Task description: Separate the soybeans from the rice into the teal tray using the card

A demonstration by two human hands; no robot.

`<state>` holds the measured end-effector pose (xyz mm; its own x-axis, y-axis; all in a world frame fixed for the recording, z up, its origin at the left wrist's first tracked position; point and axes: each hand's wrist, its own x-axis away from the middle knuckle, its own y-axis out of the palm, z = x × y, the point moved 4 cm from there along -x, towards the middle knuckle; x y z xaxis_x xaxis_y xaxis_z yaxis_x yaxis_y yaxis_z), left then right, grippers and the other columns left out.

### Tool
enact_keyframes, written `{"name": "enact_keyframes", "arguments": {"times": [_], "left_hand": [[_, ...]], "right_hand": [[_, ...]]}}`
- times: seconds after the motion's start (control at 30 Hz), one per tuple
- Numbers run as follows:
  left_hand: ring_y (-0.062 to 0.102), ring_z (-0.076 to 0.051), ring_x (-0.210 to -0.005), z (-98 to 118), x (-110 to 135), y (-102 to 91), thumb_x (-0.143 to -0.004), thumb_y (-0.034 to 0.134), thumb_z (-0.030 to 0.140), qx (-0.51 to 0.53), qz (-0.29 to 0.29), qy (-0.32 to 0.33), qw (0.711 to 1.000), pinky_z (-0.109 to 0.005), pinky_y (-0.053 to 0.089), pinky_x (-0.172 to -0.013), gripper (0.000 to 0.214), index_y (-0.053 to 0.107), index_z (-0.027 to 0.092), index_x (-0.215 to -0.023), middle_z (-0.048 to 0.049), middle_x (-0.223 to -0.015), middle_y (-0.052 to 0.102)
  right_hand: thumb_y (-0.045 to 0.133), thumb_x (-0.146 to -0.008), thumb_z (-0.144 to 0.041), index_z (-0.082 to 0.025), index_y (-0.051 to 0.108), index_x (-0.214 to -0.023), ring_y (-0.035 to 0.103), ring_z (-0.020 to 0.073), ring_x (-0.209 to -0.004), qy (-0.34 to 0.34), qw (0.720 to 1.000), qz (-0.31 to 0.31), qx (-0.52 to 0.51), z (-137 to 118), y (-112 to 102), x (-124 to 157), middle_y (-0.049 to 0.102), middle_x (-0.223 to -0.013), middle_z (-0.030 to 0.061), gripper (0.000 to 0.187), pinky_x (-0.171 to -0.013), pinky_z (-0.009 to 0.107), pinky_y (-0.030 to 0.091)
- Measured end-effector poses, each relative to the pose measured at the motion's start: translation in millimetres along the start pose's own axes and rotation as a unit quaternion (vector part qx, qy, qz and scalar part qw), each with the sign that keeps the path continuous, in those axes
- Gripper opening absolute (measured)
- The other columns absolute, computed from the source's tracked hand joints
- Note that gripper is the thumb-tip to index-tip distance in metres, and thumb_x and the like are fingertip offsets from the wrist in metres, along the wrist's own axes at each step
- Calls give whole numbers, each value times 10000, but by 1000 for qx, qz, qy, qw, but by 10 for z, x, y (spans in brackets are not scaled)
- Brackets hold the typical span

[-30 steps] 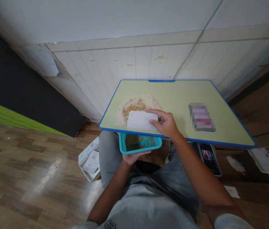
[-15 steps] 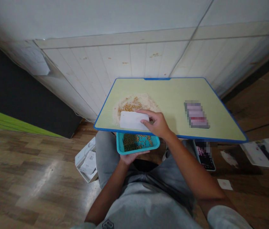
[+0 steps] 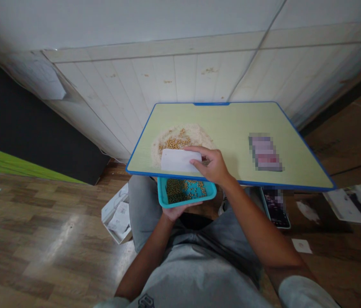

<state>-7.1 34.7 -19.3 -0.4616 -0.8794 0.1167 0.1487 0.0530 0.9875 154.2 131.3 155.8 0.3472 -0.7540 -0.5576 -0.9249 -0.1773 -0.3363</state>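
My right hand (image 3: 212, 166) pinches a white card (image 3: 176, 161) that stands on a small yellow-green table (image 3: 234, 124) with a blue rim, near its front edge. Just behind the card lies a heap of white rice mixed with yellowish beans (image 3: 178, 139). Below the table edge my left hand (image 3: 177, 211) holds a teal tray (image 3: 185, 192) from underneath. The tray holds several yellowish and greenish beans, and its back part is hidden under the table.
A blurred rectangular object (image 3: 265, 152) lies on the table's right side. A phone (image 3: 275, 207) and papers (image 3: 353, 207) lie on the wooden floor at right, an open white box (image 3: 118, 218) at left. A white panelled wall stands behind the table.
The card and my right hand have stayed near the front edge, shifting only slightly. The tray remains under the edge. The view has shifted a little.
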Motion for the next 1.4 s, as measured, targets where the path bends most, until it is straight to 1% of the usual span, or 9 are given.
{"name": "enact_keyframes", "arguments": {"times": [0.33, 0.47, 0.57, 0.7, 0.8, 0.97, 1.1, 1.2, 1.4], "left_hand": [[-10, -489, -1728, 91, 56, -69, -1038, 240, 787, 5, 5, 6, 1000, -924, -47, -1249, 903, 166, 302, -1796, -99, -1874, 197], [24, -478, -1733, 84, 68, -83, -1036, 227, 789, 11, -12, -5, 1000, -893, -33, -1278, 907, 226, 284, -1790, -106, -1865, 235], [60, -469, -1735, 77, 68, -123, -1046, 215, 762, 14, -18, -13, 1000, -880, 7, -1294, 883, 271, 276, -1781, -112, -1854, 272], [101, -481, -1731, 81, 52, -195, -1042, 229, 762, 7, -8, -2, 1000, -891, 65, -1289, 865, 343, 292, -1759, -108, -1850, 294], [120, -523, -1719, 76, 40, -220, -1048, 194, 760, -12, 9, 8, 1000, -928, 51, -1256, 878, 376, 263, -1749, -119, -1854, 286], [75, -519, -1725, 61, 35, -143, -1042, 175, 796, -72, 47, 18, 996, -905, 51, -1265, 873, 507, 293, -1674, -88, -1856, 309], [95, -523, -1720, 55, 36, -21, -1035, 174, 830, -99, 63, 16, 993, -884, 105, -1272, 864, 663, 320, -1532, -60, -1843, 353], [134, -541, -1706, 65, 40, 24, -1036, 147, 823, -105, 73, 20, 992, -915, 111, -1248, 874, 683, 316, -1504, -68, -1842, 354], [162, -524, -1703, 70, 37, 17, -1020, 204, 856, -104, 57, 9, 993, -887, 80, -1274, 866, 635, 329, -1555, -58, -1856, 325]], "right_hand": [[692, -935, -240, -279, 809, -1326, 815, 225, -1128, 3, 1000, 3, 1, 1, -11, 15, 847, -1303, 38, 410, -845, 341, 676], [695, -926, -235, -276, 819, -1312, 811, 231, -1136, 3, 1000, 4, -10, -7, -7, 18, 851, -1289, 37, 407, -894, 370, 677], [702, -914, -244, -284, 821, -1315, 808, 235, -1111, 25, 1000, -3, 0, 14, -6, 27, 846, -1304, 39, 419, -859, 370, 674], [701, -913, -246, -286, 820, -1320, 810, 231, -1052, 24, 1000, -4, 5, 9, -21, 32, 850, -1295, 43, 426, -804, 353, 660], [696, -910, -247, -285, 826, -1306, 814, 238, -1056, 19, 1000, -4, 11, -16, -31, 28, 855, -1280, 44, 418, -805, 353, 653], [688, -904, -245, -275, 831, -1298, 821, 231, -1015, 15, 1000, 9, 25, -63, -44, 25, 858, -1272, 47, 420, -804, 350, 646], [682, -892, -239, -269, 839, -1281, 811, 208, -889, 30, 998, 32, 43, -61, -60, 28, 868, -1236, 44, 420, -715, 326, 627], [678, -876, -219, -263, 847, -1258, 815, 218, -924, 46, 995, 66, 55, -46, -91, 32, 868, -1234, 47, 420, -737, 339, 640], [673, -866, -197, -258, 853, -1245, 816, 241, -1001, 56, 991, 108, 61, -36, -119, 41, 866, -1237, 53, 424, -835, 385, 660]]}}
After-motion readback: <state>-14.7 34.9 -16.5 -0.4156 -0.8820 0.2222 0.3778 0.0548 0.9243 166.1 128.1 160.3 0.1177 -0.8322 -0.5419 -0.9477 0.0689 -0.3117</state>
